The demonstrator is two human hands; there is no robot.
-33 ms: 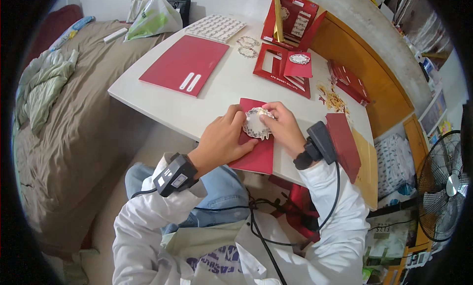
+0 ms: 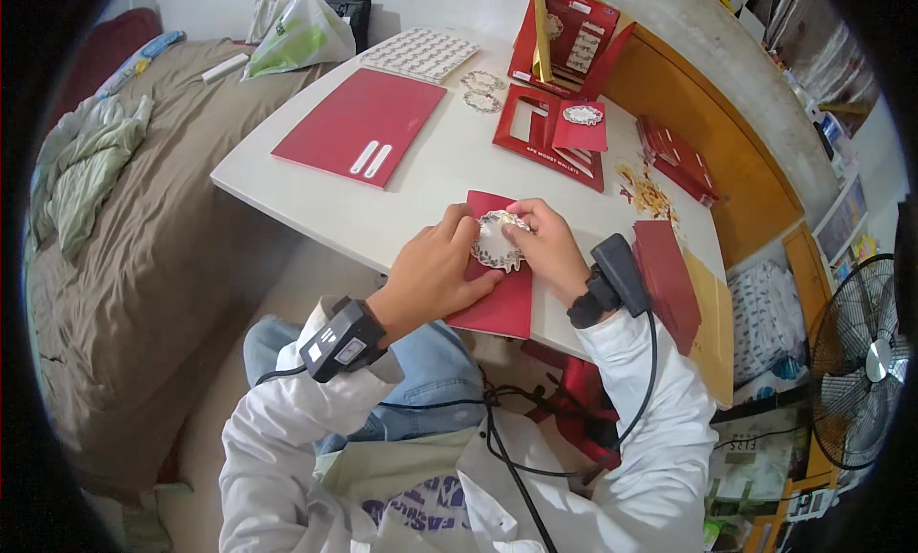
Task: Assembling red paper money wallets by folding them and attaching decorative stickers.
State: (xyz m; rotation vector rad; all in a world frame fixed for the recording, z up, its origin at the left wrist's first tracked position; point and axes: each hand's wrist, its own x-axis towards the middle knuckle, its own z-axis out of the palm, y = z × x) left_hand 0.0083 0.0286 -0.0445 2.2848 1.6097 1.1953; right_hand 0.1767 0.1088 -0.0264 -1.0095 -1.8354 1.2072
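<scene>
A dark red card or wallet [image 2: 509, 304] lies at the near table edge, partly overhanging it. On it rests a scalloped, oval paper cutout [image 2: 495, 246] with a floral wreath border and a pale centre. My right hand [image 2: 550, 247] pinches the cutout's right side, thumb on its face and fingers at the upper edge. My left hand [image 2: 435, 266] rests over the card's left side. Its bent fingers touch the cutout's left edge, and its outstretched thumb lies on the card just below. A black device on a strap sits on each wrist.
A large red folder [image 2: 359, 122] and a patterned sheet [image 2: 419, 55] lie at the far left. Behind my hands are two wreath cutouts [image 2: 481, 101], a red frame-like package [image 2: 545, 142] and an upright red box [image 2: 579, 27]. Gold scraps [image 2: 647, 191], red cards [image 2: 665, 276] and a fan [image 2: 865, 362] are rightward.
</scene>
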